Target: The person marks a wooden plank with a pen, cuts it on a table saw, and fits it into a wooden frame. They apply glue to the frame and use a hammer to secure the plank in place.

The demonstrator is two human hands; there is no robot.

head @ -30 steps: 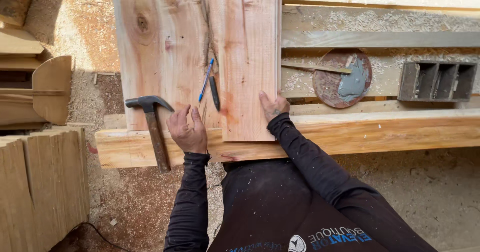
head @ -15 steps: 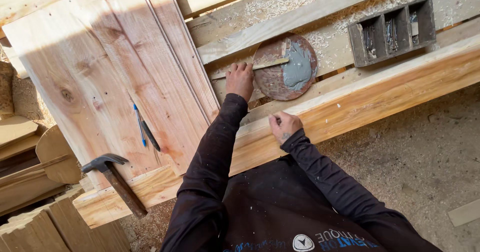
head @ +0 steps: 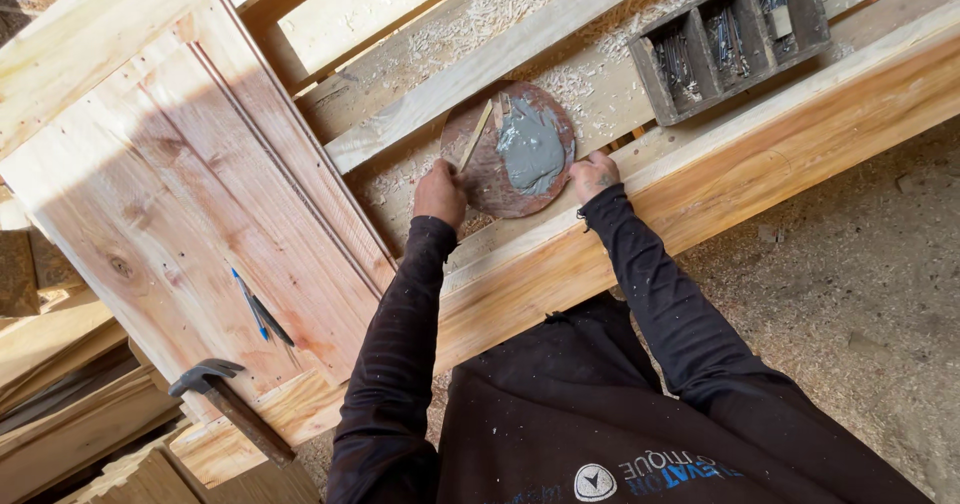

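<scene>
No packages, signs or screens observed. One marking only: a small printed emblem with a line of lettering (head: 650,474) on the front of the person's black garment, lower centre of the frame. The round emblem is white; the lettering is white and blue. Its edges run out of frame below.
</scene>
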